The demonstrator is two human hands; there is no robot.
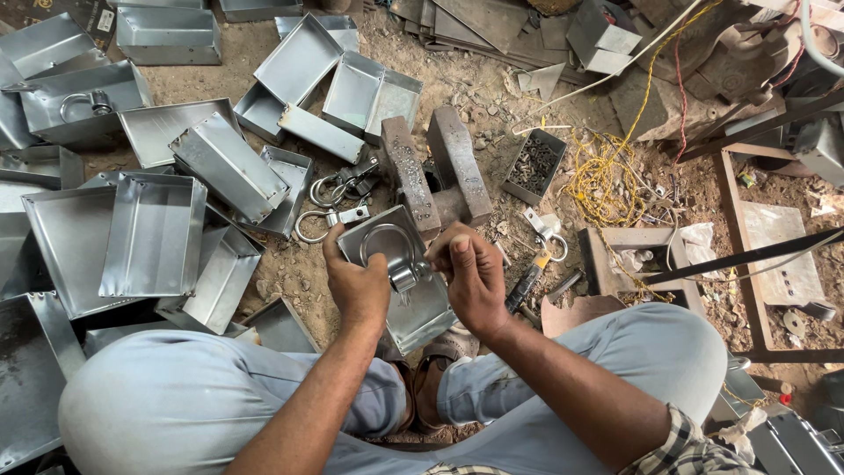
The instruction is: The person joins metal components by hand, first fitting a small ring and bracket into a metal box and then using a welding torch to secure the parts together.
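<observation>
I sit on the ground with a shiny metal tray [420, 310] tilted between my hands. A round wire ring handle with a small clamp [391, 255] lies against the tray's inside face. My left hand [356, 280] grips the tray's left edge, thumb over the ring. My right hand [472, 274] is closed at the tray's right side, fingers pinched near the clamp; whatever small piece it pinches is hidden. The tray leans on a rusty iron block [435, 171] in front of me.
Several metal trays [154, 233] lie piled at the left. Loose ring handles [334, 202] sit near the block. A small box of rivets [533, 165], yellow cord [607, 180], a screwdriver [527, 283] and scrap metal lie at the right.
</observation>
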